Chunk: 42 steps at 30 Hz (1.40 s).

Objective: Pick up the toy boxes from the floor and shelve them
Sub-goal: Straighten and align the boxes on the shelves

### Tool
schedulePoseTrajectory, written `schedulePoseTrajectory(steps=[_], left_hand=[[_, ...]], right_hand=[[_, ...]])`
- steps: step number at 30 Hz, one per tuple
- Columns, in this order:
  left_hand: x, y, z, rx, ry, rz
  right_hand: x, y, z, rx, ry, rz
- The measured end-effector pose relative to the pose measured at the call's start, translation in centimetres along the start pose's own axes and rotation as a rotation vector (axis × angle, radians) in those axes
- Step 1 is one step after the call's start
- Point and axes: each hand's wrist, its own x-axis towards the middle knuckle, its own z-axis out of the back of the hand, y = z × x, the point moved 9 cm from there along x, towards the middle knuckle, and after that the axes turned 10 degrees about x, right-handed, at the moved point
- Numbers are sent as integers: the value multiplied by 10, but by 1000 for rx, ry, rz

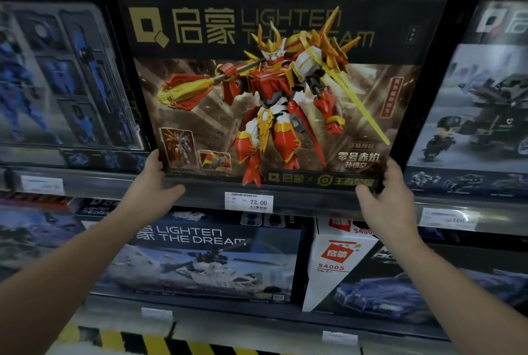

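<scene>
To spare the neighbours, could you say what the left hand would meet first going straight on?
The left hand would probably meet the blue box beside its red box; depth is unclear.

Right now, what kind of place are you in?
Most likely a toy shop aisle: the robot box and helicopter box are boxed kits lined up for sale, and a price tag reading 72.00 is fixed to the shelf edge.

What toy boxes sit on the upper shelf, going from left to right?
On that shelf: blue robot box → red-and-gold robot box, gripped by the left hand and the right hand → grey soldier box.
</scene>
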Motion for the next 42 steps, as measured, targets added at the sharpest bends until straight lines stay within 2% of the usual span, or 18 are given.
schedulePoseTrajectory(steps=[5,12,27,38,42], left_hand=[[-2,3,-3,1,-10,-25],[-5,-3,-11,-58,-119,-26],[3,5,-13,96,-104,-61],[4,12,-18,26,-116,-149],[-2,8,-7,0,-214,-122]], right_hand=[[-5,3,4,-7,-6,-5],[-6,-1,4,-47,14,-1],[-3,-9,-12,-199,-31,16],[-1,-15,-14,-295,-110,73],[-3,-18,-12,-240,-100,54]])
